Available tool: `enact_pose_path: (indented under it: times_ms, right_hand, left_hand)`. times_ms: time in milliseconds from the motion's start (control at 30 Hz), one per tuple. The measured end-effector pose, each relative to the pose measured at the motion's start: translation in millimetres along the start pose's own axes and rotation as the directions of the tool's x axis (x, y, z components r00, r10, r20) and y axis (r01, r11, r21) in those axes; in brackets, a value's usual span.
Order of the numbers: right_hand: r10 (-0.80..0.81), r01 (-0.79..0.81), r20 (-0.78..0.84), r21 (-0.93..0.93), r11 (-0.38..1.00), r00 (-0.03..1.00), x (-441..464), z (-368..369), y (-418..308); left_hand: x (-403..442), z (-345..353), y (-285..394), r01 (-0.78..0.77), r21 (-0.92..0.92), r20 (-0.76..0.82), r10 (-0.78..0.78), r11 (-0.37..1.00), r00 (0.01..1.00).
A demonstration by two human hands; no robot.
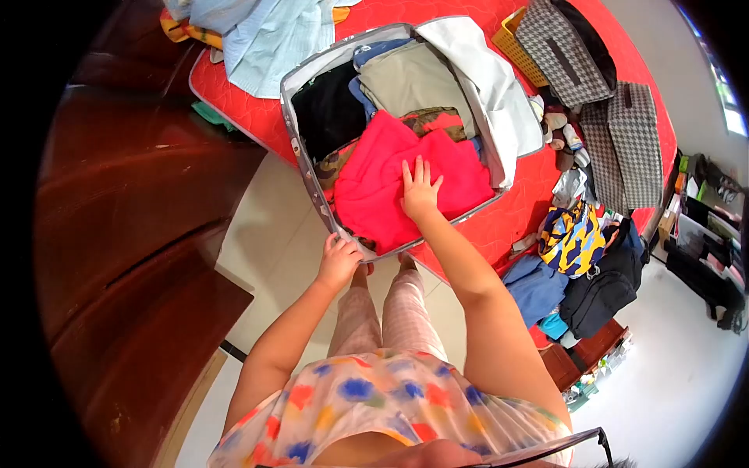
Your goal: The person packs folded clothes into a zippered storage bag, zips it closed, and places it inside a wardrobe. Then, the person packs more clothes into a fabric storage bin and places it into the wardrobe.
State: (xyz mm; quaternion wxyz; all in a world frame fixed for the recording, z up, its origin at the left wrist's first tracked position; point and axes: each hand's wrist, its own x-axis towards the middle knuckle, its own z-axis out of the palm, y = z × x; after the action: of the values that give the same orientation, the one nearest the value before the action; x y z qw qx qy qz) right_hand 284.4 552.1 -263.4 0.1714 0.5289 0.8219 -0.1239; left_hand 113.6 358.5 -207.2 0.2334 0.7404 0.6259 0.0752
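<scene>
A soft-sided fabric storage bag point(292, 144) with a grey printed border lies open on the bed, its white lid point(499, 117) folded back to the right. Inside are a crumpled bright red garment point(374, 175), a folded beige garment point(413, 82), a black garment point(331, 109) and camouflage cloth point(437, 121). My right hand point(421, 189) rests on the red garment with its fingers spread. At the bag's near left corner, my left hand point(339, 260) has its fingers curled over the rim.
The bed has a red cover point(242, 109). Light blue clothes point(273, 47) lie at its far left. Houndstooth boxes point(632, 140), a yellow basket point(511, 43), a black bag point(601, 292) and a patterned pouch point(573, 238) sit on the right. Dark wooden furniture point(140, 195) stands left.
</scene>
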Motion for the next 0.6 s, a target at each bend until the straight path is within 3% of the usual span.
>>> enact_pose_path:
  times_ms: [100,167,233,367,467,533,600]
  right_hand:
    - [-0.329,0.252,0.227,0.309,0.917,0.917,-17.2,-6.0,-8.5]
    - [-0.531,0.279,0.449,0.514,0.811,0.719,-36.3,4.5,-26.1]
    - [-0.613,0.305,0.473,0.576,0.758,0.633,-47.0,29.0,-33.7]
    - [-0.644,0.284,0.477,0.625,0.727,0.598,-32.0,41.9,-34.5]
    - [-0.570,0.256,0.224,0.725,0.640,0.790,-41.6,-0.3,-18.1]
    - [-0.430,0.232,0.046,0.788,0.570,0.902,-42.9,-7.9,-2.3]
    - [-0.319,0.192,0.013,0.776,0.601,0.948,-61.3,-21.8,32.9]
  left_hand:
    - [-6.6,-2.7,7.2,0.076,-0.016,0.015,-0.076,0.997,0.997]
    - [-8.3,-3.8,12.4,0.136,-0.024,0.033,-0.135,0.990,0.990]
    - [-2.6,-7.0,15.1,0.177,-0.018,0.044,-0.176,0.984,0.983]
    - [-7.4,-11.5,26.3,0.276,0.021,0.004,-0.276,0.961,0.961]
    - [-5.6,-14.0,21.2,0.288,0.050,-0.013,-0.288,0.956,0.958]
    - [-5.2,-12.2,13.2,0.293,0.065,-0.034,-0.291,0.954,0.956]
    - [-5.9,-26.0,23.9,0.285,0.077,-0.059,-0.281,0.955,0.958]
